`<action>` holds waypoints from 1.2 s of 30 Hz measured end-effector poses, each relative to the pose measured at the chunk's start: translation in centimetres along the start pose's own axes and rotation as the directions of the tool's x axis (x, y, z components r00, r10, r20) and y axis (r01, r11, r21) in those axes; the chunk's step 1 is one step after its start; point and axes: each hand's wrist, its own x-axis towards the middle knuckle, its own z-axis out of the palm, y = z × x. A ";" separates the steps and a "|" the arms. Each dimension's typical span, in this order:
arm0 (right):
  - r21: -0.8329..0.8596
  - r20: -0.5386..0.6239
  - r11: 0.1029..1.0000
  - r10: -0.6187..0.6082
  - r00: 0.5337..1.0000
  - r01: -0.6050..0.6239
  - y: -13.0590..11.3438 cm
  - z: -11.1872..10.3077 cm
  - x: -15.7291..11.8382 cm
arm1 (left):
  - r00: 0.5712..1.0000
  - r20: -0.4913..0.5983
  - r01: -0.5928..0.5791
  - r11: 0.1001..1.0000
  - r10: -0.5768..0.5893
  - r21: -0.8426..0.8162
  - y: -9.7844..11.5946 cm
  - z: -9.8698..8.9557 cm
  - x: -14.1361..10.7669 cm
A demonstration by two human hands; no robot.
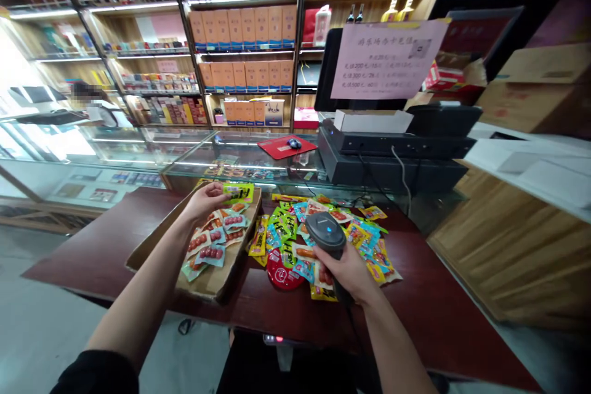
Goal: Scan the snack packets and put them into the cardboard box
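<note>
My left hand [207,202] pinches the edge of a green snack packet [239,192] above the far end of a shallow cardboard box [213,286]. Inside that box lie several clear packets of small reddish sausages [211,254]. My right hand [349,271] is wrapped round the handle of a dark barcode scanner [325,231], whose top shows a small blue light. Beneath and around the scanner spreads a pile of colourful snack packets [282,223], yellow, green, blue and clear. A round red lid-like thing [282,271] lies partly under the pile.
The dark red table [443,301] meets a glass display counter [184,163] at its far side. On the counter are a red mouse pad [272,146] and a monitor with a pink paper sign [388,58]. Cardboard boxes [530,92] stand at right. A person [99,111] is at far left.
</note>
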 end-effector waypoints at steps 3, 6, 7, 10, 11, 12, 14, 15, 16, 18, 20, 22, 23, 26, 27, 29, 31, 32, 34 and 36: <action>-0.028 0.037 0.999 -0.016 0.999 0.017 -0.3 0.7 0.6 | 0.996 -0.087 0.006 1.000 -0.005 0.012 1.3 -3.8 -1.6; -0.039 0.052 0.999 -0.021 0.998 0.023 -0.7 1.5 0.9 | 0.993 -0.115 0.032 0.999 -0.029 0.028 1.9 -5.4 -2.7; -0.040 0.053 0.999 -0.018 0.998 0.020 -0.8 1.7 0.9 | 0.993 -0.111 0.037 0.999 -0.033 0.032 1.9 -5.3 -2.9; -0.042 0.056 0.999 -0.014 0.998 0.017 -1.0 1.8 1.0 | 0.997 -0.062 0.039 0.999 -0.037 0.035 1.5 -4.0 -2.8; -0.040 0.055 0.999 -0.014 0.998 0.016 -0.9 1.6 1.0 | 0.998 -0.042 0.043 0.998 -0.042 0.036 1.2 -3.1 -2.6; -0.037 0.052 0.999 -0.010 0.999 0.012 -0.9 1.4 0.9 | 0.999 -0.019 0.051 0.998 -0.051 0.036 0.9 -2.2 -2.3; -0.023 0.027 1.000 0.004 1.000 -0.004 -0.8 0.8 0.7 | 0.997 0.026 0.071 0.997 -0.072 0.039 0.3 0.1 -1.7; -0.014 0.009 1.000 0.013 1.000 -0.013 -0.8 0.4 0.6 | 0.995 0.051 0.082 0.996 -0.084 0.042 0.0 1.4 -1.4; -0.006 -0.005 1.000 0.021 1.000 -0.021 -0.8 0.0 0.4 | 0.992 0.081 0.088 0.995 -0.092 0.048 -0.3 2.8 -1.1; 0.006 -0.032 1.000 0.030 0.999 -0.030 -0.8 -0.8 0.1 | 0.982 0.155 0.099 0.993 -0.108 0.066 -1.0 5.7 -0.4; 0.007 -0.067 1.000 0.025 0.997 -0.024 -0.8 -1.6 -0.3 | 0.962 0.256 0.076 0.994 -0.094 0.081 -1.7 8.8 0.2; -0.011 -0.109 1.000 0.001 0.994 -0.002 -0.7 -2.3 -0.5 | 0.930 0.358 0.046 0.994 -0.079 0.099 -2.6 11.7 0.6; -0.028 -0.126 1.000 -0.016 0.992 0.013 -0.6 -2.7 -0.6 | 0.912 0.403 0.036 0.993 -0.078 0.109 -3.1 13.1 0.7; -0.080 -0.145 0.995 -0.067 0.987 0.056 -0.1 -3.7 -0.9 | 0.860 0.502 0.022 0.990 -0.088 0.136 -5.1 16.1 0.8; -0.095 -0.150 0.993 -0.081 0.985 0.068 0.1 -4.0 -1.0 | 0.846 0.524 0.028 0.989 -0.099 0.142 -5.9 16.7 0.7; -0.112 -0.167 0.991 -0.090 0.982 0.072 0.5 -4.4 -1.1 | 0.825 0.550 0.046 0.986 -0.128 0.161 -7.6 17.4 0.3; -0.108 -0.185 0.993 -0.070 0.980 0.050 0.8 -4.7 -1.2 | 0.806 0.571 0.046 0.978 -0.155 0.201 -9.1 17.6 0.0; -0.101 -0.194 0.994 -0.053 0.980 0.034 0.9 -4.7 -1.3 | 0.798 0.582 0.026 0.974 -0.156 0.225 -9.7 17.6 -0.2; -0.086 -0.203 0.996 -0.031 0.979 0.014 1.0 -4.6 -1.3 | 0.778 0.613 -0.043 0.961 -0.139 0.272 -10.4 17.5 -0.6; -0.083 -0.196 0.996 -0.041 0.980 0.025 1.1 -4.4 -1.3 | 0.757 0.645 -0.133 0.939 -0.110 0.316 -10.6 17.4 -0.9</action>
